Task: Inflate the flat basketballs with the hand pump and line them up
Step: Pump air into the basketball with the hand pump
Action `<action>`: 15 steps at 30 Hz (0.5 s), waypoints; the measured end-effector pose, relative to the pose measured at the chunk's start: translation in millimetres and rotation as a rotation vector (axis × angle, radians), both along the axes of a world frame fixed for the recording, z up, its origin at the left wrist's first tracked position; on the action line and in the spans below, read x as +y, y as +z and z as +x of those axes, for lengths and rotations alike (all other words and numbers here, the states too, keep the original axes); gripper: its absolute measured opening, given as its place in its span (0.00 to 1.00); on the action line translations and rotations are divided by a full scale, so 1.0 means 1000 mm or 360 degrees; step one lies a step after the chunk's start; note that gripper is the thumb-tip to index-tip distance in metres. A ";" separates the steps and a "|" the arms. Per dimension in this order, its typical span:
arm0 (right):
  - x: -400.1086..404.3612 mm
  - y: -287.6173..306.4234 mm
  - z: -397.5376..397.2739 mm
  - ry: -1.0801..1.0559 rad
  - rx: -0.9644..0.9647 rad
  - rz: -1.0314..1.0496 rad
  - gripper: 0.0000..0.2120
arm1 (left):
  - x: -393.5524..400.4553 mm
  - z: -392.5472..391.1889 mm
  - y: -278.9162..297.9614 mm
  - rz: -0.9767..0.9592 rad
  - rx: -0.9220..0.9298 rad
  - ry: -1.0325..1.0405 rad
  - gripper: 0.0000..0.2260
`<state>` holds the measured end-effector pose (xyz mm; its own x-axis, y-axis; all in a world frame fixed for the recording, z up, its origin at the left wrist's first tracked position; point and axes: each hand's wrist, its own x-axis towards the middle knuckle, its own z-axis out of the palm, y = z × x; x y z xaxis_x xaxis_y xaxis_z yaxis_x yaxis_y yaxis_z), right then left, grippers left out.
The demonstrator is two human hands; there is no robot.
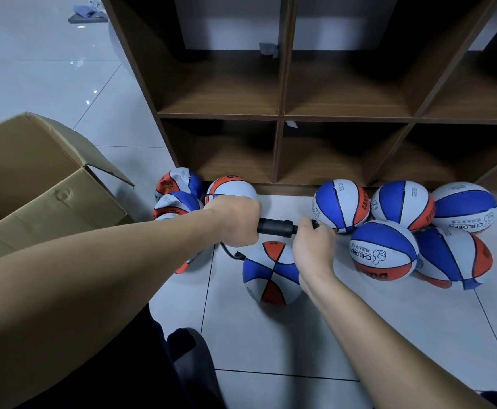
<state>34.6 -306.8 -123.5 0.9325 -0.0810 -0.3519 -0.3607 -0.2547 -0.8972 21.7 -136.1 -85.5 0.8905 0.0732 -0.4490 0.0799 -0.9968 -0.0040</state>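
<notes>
Pale glossy tiles with dark grout lines make up the floor (pixel 330 335), and a dark brown wooden cubby shelf (pixel 281 113) stands on it straight ahead, its compartments holding only small scraps of grey cloth. An open cardboard box (pixel 49 184) sits at the left, flaps raised. Against the shelf foot at the left lie crumpled, flat balls (pixel 176 191) in red, white and blue; to the right five round, filled balls (pixel 384 249) cluster together, touching one another. Between the two groups, a single ball (pixel 271 273) rests on the floor just below the hands. The left hand (pixel 235 219) is curled round one end of the black hand pump (pixel 275 227), held level above that ball; the right hand (pixel 312 246) grips its other end. A thin black hose (pixel 231 252) drops from the pump to the ball's upper left side. Both forearms cross the foreground.
</notes>
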 end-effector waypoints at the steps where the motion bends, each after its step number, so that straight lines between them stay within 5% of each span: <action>1: 0.001 -0.001 0.000 0.0013 0.0004 -0.0001 0.14 | -0.002 0.000 0.000 -0.0009 -0.0003 0.0002 0.06; 15: -0.006 -0.001 0.012 0.0257 0.0064 -0.0045 0.14 | 0.008 0.004 -0.006 -0.0103 0.0026 0.0007 0.09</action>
<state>46.7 -313.0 -124.7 0.9194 0.0586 -0.3890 -0.3485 -0.3376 -0.8744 25.6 -127.6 -91.6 0.8828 0.0477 -0.4674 0.0849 -0.9946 0.0590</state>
